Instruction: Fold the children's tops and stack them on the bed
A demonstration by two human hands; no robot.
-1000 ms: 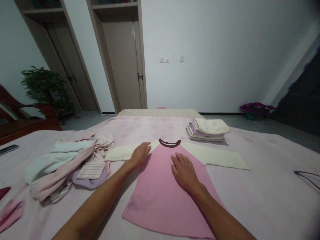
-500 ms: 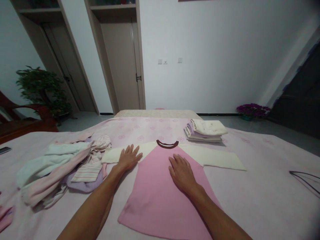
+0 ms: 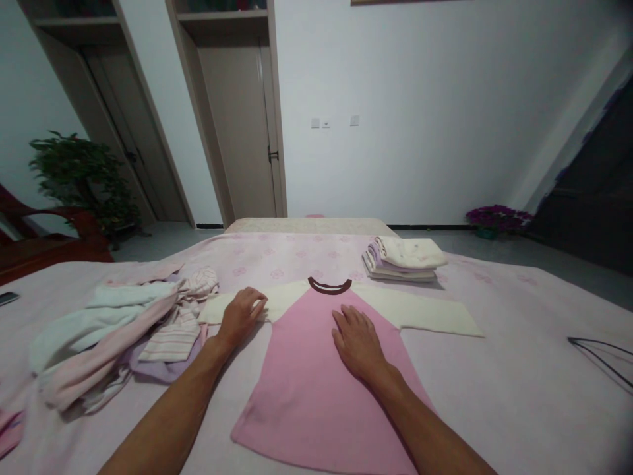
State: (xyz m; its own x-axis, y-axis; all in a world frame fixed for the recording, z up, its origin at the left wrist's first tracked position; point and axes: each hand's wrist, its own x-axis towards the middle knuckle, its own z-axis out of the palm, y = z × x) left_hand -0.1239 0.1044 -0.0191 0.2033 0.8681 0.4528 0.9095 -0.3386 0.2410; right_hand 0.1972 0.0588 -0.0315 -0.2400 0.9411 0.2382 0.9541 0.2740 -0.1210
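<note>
A long-sleeved shirt (image 3: 316, 389) lies spread out flat, with a pink body, cream sleeves and a dark brown neckband (image 3: 329, 288). My left hand (image 3: 242, 314) is over the cream sleeve on the left, its fingers bent and the thumb a little apart from them. That sleeve stays flat under it, and no cloth shows gripped. On the pink chest, below the neckband, my right hand (image 3: 360, 340) rests palm down with its fingers stretched out. The right-hand sleeve (image 3: 435, 313) extends straight out to the side, untouched.
A heap of loose clothes (image 3: 123, 336) lies left of the shirt. Behind its right sleeve stands a stack of folded clothes (image 3: 405, 258). A phone (image 3: 8, 298) lies at the far left, and a thin black looped object (image 3: 601, 353) at the right, on the pale pink cloth (image 3: 514, 369).
My left hand has shifted slightly left along the sleeve, and its spread fingers have bent inward. The right hand stays on the chest of the shirt. The view has moved slightly.
</note>
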